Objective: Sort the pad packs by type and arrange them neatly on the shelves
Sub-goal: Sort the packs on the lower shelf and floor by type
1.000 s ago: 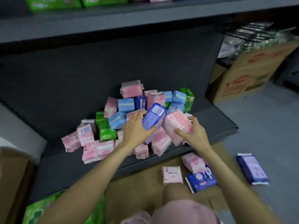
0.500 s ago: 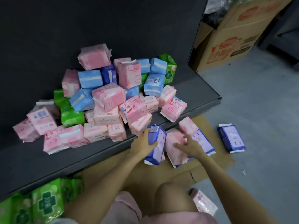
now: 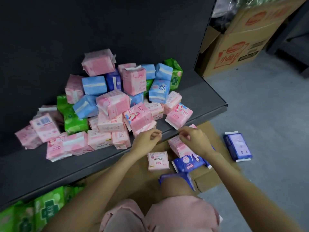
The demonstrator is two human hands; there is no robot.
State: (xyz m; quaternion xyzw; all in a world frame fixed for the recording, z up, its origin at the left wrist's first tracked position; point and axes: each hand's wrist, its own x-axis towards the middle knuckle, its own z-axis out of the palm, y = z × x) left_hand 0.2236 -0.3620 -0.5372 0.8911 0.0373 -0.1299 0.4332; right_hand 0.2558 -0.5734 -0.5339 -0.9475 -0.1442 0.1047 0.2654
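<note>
Both hands hover empty at the dark grey metal shelf [image 3: 192, 106] edge — left hand [image 3: 147, 139] and right hand [image 3: 194, 139] loosely curled, holding nothing. The jumbled heap of pink, blue and green plastic pad packs [image 3: 113, 104] sits at eleven o'clock; more packs lie on flattened brown cardboard [image 3: 207, 178] at six o'clock.

You face a dark grey back panel [image 3: 117, 27] that fills the upper left of your view, matte and dimly lit. To its right a perforated metal upright [image 3: 201, 47] marks the end of the unit. Beyond that, a printed cardboard box [image 3: 237, 52] stands on the grey floor [image 3: 270, 114], its top flaps open, with clear plastic wrapping [image 3: 224, 7] showing above it. Flattened brown cardboard [image 3: 143, 181] lies on the floor below you. The light is soft and even, dimmer toward the panel.
</note>
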